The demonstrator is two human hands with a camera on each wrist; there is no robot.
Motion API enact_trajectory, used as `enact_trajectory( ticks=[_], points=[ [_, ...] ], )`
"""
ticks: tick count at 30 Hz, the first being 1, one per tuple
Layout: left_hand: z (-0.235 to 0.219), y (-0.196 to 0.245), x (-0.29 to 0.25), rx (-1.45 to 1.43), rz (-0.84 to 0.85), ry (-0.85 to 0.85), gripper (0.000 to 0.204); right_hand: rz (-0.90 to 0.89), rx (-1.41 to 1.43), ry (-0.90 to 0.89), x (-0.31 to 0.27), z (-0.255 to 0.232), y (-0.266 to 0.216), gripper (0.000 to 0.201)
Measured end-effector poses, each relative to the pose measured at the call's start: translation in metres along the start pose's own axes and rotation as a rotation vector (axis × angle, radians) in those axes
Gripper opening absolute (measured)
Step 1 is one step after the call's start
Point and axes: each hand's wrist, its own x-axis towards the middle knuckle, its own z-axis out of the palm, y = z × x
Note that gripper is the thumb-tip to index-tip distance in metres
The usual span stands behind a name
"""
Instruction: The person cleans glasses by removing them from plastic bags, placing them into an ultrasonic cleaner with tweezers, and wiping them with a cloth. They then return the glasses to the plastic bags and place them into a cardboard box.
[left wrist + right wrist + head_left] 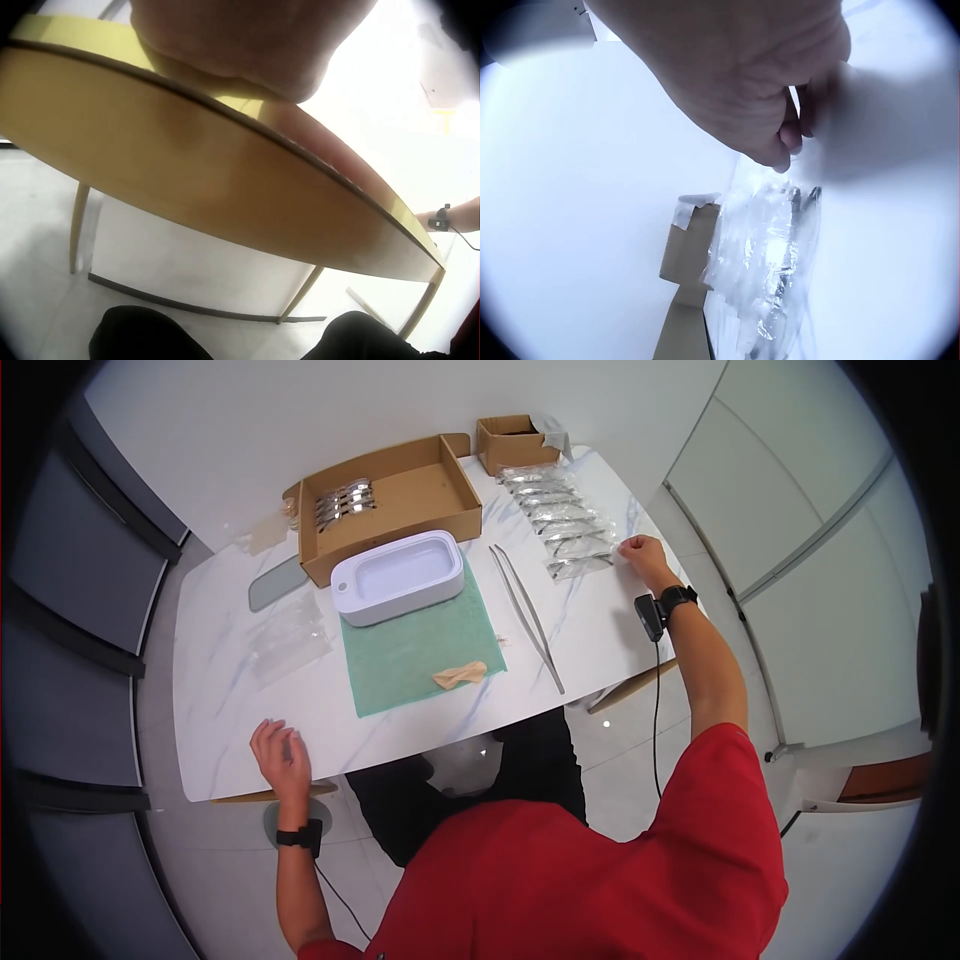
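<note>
At the table's right side my right hand (646,556) pinches the edge of a clear plastic packet (580,566) at the near end of a row. Several such packets (545,500) lie overlapping toward the back, each with a slim, dark item inside. In the right wrist view the thumb and fingertips of my right hand (742,82) meet at the crinkled, shiny plastic (769,255). My left hand (283,760) rests on the table's front left edge, fingers loosely bent, holding nothing. The left wrist view shows mostly the table's edge (187,157) below that hand.
A white basin (400,578) stands on a green mat (420,660) with a tan cloth (460,675). Long metal tweezers (527,615) lie right of it. Behind are an open cardboard box (420,485) holding wrapped items and a smaller box (515,452). A grey tray (277,585) lies left.
</note>
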Motion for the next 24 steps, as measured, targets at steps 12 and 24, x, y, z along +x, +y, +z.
enact_trajectory(
  ticks=[12, 24],
  points=[
    [-0.011, 0.130, 0.027, -0.551, -0.060, -0.147, 0.014, -0.350, 0.077, -0.217, -0.098, -0.062, -0.152, 0.013],
    [0.059, 0.225, 0.015, -1.701, -0.681, -0.540, 0.064, -0.306, 0.384, -0.751, -0.215, -0.015, -0.256, 0.010]
  ],
)
